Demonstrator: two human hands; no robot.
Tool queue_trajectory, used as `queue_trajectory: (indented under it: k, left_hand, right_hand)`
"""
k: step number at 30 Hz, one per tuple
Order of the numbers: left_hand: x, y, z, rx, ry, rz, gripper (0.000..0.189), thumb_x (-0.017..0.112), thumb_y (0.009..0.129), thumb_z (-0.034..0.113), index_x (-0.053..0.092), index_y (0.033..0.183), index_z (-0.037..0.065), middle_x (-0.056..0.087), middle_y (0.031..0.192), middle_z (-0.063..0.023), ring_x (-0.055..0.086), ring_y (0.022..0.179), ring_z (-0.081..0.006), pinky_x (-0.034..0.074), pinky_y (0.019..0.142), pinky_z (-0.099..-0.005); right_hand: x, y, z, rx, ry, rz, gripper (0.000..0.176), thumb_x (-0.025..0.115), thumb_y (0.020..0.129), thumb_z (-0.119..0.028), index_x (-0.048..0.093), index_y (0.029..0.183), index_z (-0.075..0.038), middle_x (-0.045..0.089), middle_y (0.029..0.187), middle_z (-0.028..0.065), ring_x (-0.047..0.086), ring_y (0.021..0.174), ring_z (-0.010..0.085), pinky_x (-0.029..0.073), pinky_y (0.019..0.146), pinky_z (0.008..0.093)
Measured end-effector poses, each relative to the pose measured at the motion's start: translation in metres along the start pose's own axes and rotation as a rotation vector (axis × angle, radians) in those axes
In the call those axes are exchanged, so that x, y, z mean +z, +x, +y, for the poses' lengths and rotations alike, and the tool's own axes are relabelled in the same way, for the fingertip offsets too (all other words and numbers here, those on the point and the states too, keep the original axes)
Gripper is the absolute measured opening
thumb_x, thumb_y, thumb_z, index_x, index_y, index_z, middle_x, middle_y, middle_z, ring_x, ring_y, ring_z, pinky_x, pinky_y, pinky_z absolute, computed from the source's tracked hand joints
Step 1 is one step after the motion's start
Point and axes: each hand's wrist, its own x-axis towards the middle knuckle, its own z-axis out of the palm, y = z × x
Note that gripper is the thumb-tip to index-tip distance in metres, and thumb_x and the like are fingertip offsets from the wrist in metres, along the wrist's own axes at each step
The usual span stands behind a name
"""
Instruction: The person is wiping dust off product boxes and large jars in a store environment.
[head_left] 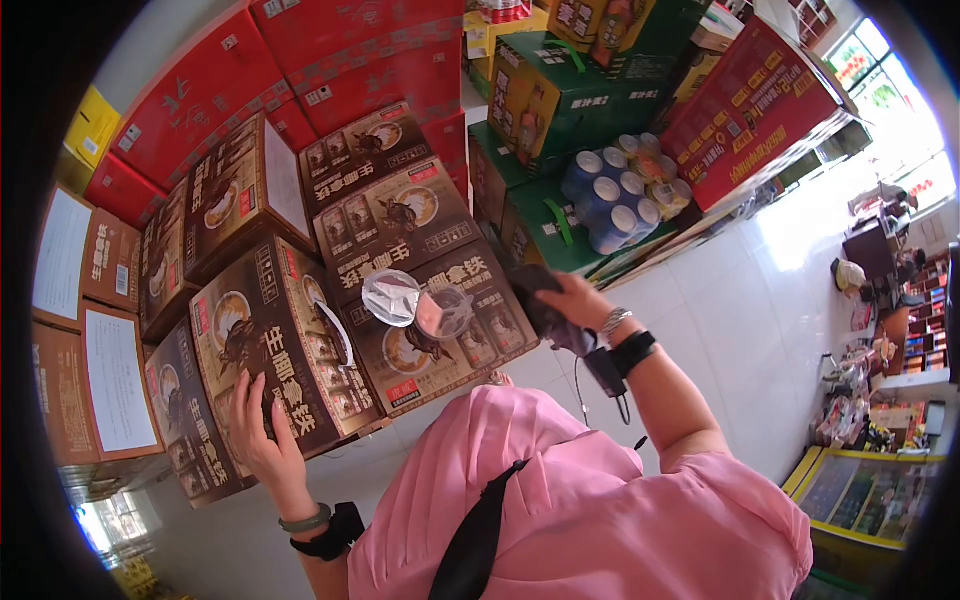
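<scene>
My left hand (268, 440) lies on a brown coffee carton (255, 325), its fingers stretched out flat along the printed side. My right hand (578, 302) is closed around a dark object (540, 300) at the edge of the neighbouring carton (470, 280); its kind I cannot tell. On top of that carton sits a clear round plastic tub (444, 313). Beside it is a second clear round piece (391, 299) with a silver packet in it. A black device (603, 372) with a cord hangs by my right wrist, below a bracelet and a black strap.
More brown cartons (395, 205) are stacked around, with red boxes (360, 60) behind. Green beer cartons (570, 95) and shrink-wrapped cans (615, 200) stand ahead to the right. White tiled floor (690, 290) runs right towards a yellow-edged display case (860, 490) and a seated person (885, 195).
</scene>
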Motion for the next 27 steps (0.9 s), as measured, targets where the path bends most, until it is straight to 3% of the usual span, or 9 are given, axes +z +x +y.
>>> queue_trajectory:
  k: [5,7,9,11,13,16,19,23,27]
  left_hand:
    - [-0.002,0.001,0.004,-0.003,-0.006,-0.007,0.033,0.056,0.097,0.012,0.062,0.129,0.006,0.057,0.139,-0.0105,0.053,0.128,-0.0324,0.039,0.107,-0.0453]
    - [-0.002,0.002,0.007,-0.008,-0.004,-0.001,0.033,0.056,0.097,0.012,0.062,0.129,0.006,0.058,0.139,-0.0104,0.053,0.128,-0.0320,0.040,0.107,-0.0449]
    - [0.000,0.002,0.008,-0.023,-0.018,0.002,0.033,0.055,0.097,0.011,0.062,0.129,0.006,0.058,0.139,-0.0110,0.053,0.128,-0.0325,0.040,0.107,-0.0449]
    - [0.000,0.003,0.008,-0.033,-0.022,-0.005,0.033,0.055,0.097,0.011,0.062,0.129,0.005,0.058,0.139,-0.0117,0.053,0.127,-0.0331,0.040,0.107,-0.0449]
    - [0.000,0.004,0.007,-0.041,-0.017,-0.015,0.033,0.054,0.097,0.010,0.061,0.129,0.004,0.058,0.139,-0.0126,0.053,0.127,-0.0338,0.040,0.107,-0.0449]
    - [0.000,0.006,0.013,-0.058,0.004,-0.022,0.034,0.053,0.097,0.010,0.061,0.130,0.004,0.058,0.139,-0.0136,0.054,0.127,-0.0343,0.039,0.107,-0.0450]
    - [0.000,0.008,0.019,-0.078,0.035,-0.023,0.035,0.053,0.097,0.009,0.061,0.130,0.004,0.058,0.139,-0.0134,0.054,0.127,-0.0340,0.039,0.108,-0.0449]
    - [0.000,0.009,0.021,-0.088,0.036,-0.024,0.036,0.053,0.096,0.007,0.060,0.131,0.004,0.057,0.140,-0.0128,0.052,0.128,-0.0335,0.037,0.109,-0.0444]
    - [0.001,0.009,0.021,-0.105,0.030,-0.027,0.037,0.053,0.096,0.007,0.060,0.132,0.004,0.057,0.141,-0.0123,0.051,0.130,-0.0328,0.036,0.110,-0.0440]
  right_hand:
    - [-0.093,-0.013,-0.012,-0.018,0.519,0.446,0.042,0.069,0.094,-0.028,0.060,0.123,0.001,0.069,0.106,0.0111,0.063,0.098,0.0182,0.052,0.088,0.0334]
    - [-0.130,0.005,0.004,-0.128,0.425,0.637,0.046,0.065,0.095,-0.033,0.059,0.125,0.001,0.068,0.115,0.0178,0.065,0.104,0.0271,0.051,0.091,0.0384]
    - [-0.154,0.027,0.006,-0.215,-0.233,0.925,0.045,0.060,0.096,-0.035,0.059,0.125,0.000,0.065,0.118,0.0223,0.063,0.108,0.0385,0.049,0.092,0.0451]
    - [-0.157,0.051,0.024,-0.130,-0.485,0.947,0.042,0.056,0.097,-0.033,0.057,0.125,-0.002,0.064,0.112,0.0231,0.060,0.104,0.0455,0.048,0.090,0.0500]
    - [-0.157,0.093,0.062,0.157,-0.687,0.619,0.044,0.054,0.097,-0.037,0.057,0.129,-0.006,0.061,0.125,0.0222,0.056,0.117,0.0424,0.045,0.100,0.0511]
    - [-0.144,0.133,0.080,-0.058,-0.942,0.771,0.046,0.053,0.097,-0.039,0.057,0.133,-0.010,0.054,0.139,0.0209,0.048,0.132,0.0375,0.037,0.110,0.0543]
    - [-0.154,0.175,0.078,-0.155,-0.799,0.658,0.048,0.053,0.097,-0.040,0.056,0.135,-0.012,0.047,0.147,0.0202,0.038,0.141,0.0336,0.029,0.115,0.0571]
    - [-0.160,0.191,0.047,-0.081,-0.723,0.510,0.042,0.059,0.093,-0.032,0.062,0.127,-0.008,0.052,0.142,0.0222,0.046,0.133,0.0393,0.036,0.112,0.0498]
    - [-0.141,0.164,0.070,-0.455,-0.733,0.528,0.035,0.065,0.086,-0.015,0.064,0.119,-0.003,0.055,0.137,0.0214,0.049,0.130,0.0391,0.038,0.112,0.0467]
